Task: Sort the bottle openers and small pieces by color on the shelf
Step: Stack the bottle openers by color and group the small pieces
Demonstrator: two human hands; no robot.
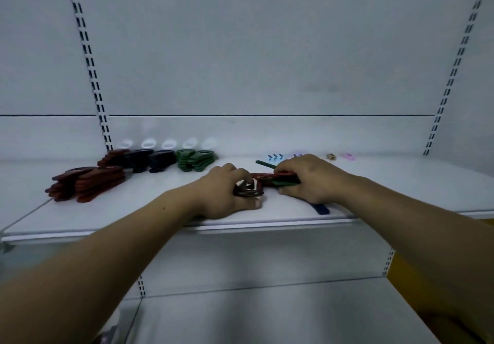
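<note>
On the white shelf (160, 215), sorted stacks of bottle openers lie at the left: red ones (88, 183), a second red stack (112, 157), black ones (149, 160) and green ones (196, 160). My left hand (227, 191) grips the ring end of a dark red opener (248, 190) in the shelf's middle. My right hand (310, 177) holds a mixed bundle of red and green openers (278, 179). A dark blue opener (320, 208) pokes out from under my right hand. Small pieces lie at the back: blue (275, 157), tan (331, 157) and pink (349, 157).
The white back panel has slotted uprights at left (88, 62) and right (451, 76). A lower shelf (267, 317) lies beneath, with something yellow (401, 266) at its right. The shelf's front edge (267, 224) runs just under my wrists.
</note>
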